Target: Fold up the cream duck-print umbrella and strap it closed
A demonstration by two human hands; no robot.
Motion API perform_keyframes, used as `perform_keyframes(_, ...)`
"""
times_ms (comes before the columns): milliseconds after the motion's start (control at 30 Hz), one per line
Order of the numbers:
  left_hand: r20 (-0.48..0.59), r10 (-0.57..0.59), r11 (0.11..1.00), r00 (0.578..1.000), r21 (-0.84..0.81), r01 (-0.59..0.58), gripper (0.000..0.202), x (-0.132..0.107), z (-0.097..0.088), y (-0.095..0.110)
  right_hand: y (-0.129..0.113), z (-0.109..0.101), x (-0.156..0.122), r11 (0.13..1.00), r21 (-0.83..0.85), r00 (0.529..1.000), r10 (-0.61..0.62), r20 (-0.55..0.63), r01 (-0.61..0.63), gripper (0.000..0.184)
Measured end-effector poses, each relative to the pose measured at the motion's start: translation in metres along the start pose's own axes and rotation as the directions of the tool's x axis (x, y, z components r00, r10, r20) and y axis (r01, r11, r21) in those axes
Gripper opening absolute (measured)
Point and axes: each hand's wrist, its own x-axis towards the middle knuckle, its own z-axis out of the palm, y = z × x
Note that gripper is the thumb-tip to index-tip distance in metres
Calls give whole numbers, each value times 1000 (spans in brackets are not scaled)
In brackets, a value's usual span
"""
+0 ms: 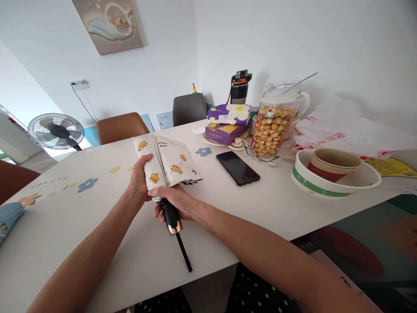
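Note:
A folded cream umbrella (169,161) printed with yellow ducks is held over the white table (97,226). My left hand (139,179) is wrapped round the left side of its fabric. My right hand (176,201) grips the umbrella at the base of the canopy, just above the black handle (172,219) with its gold ring. A black wrist strap (184,253) hangs from the handle down to the table's front edge.
A black phone (237,168) lies to the right of the umbrella. Beyond it stand purple boxes (226,126), a snack jar (271,130), a flask (239,87) and stacked paper bowls (332,171). Chairs (122,127) and a fan (56,131) stand behind the table.

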Motion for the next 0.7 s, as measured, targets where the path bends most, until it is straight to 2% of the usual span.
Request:
perform_keyframes(67, 4, -34, 998, 999, 49, 33, 53, 7, -4, -6, 1, -2, 3, 999, 24, 999, 31, -33, -30, 24)
perform_keyframes(133, -61, -19, 978, 998, 208, 31, 47, 15, -10, -13, 3, -4, 7, 991, 105, 991, 89, -99, -79, 16)
perform_keyframes(200, -183, 70, 913, 981, 407, 11, 41, 22, -15, -18, 4, -5, 10, 972, 192, 972, 169, -163, -136, 11)
perform_keyframes(267, -275, 215, 832, 937, 554, -28, 42, 23, -15, -18, 4, -6, 12, 957, 232, 954, 224, -200, -176, 9)
perform_keyframes(333, -253, 338, 751, 906, 653, -98, 45, 17, -7, -14, 4, -5, 13, 955, 223, 952, 238, -194, -193, 8)
perform_keyframes(400, -112, 429, 615, 896, 763, -199, 42, 6, 8, -9, 4, -4, 13, 956, 204, 954, 245, -172, -209, 8)
perform_keyframes(467, 111, 445, 446, 889, 833, -328, 35, -5, 28, -5, 5, -4, 14, 958, 189, 954, 248, -170, -215, 8)
perform_keyframes(500, 254, 442, 334, 860, 843, -421, 35, -9, 38, -5, 5, -5, 14, 960, 186, 954, 242, -177, -209, 7)
perform_keyframes(533, 385, 416, 214, 824, 839, -501, 38, -10, 48, -6, 6, -5, 15, 962, 186, 955, 232, -183, -198, 8)
perform_keyframes(600, 559, 303, 42, 772, 802, -596, 41, -7, 65, -9, 7, -7, 15, 965, 187, 958, 218, -188, -183, 13)
perform_keyframes(700, 685, 71, -76, 725, 729, -681, 42, 8, 83, -16, 7, -8, 15, 969, 179, 954, 209, -215, -171, 18)
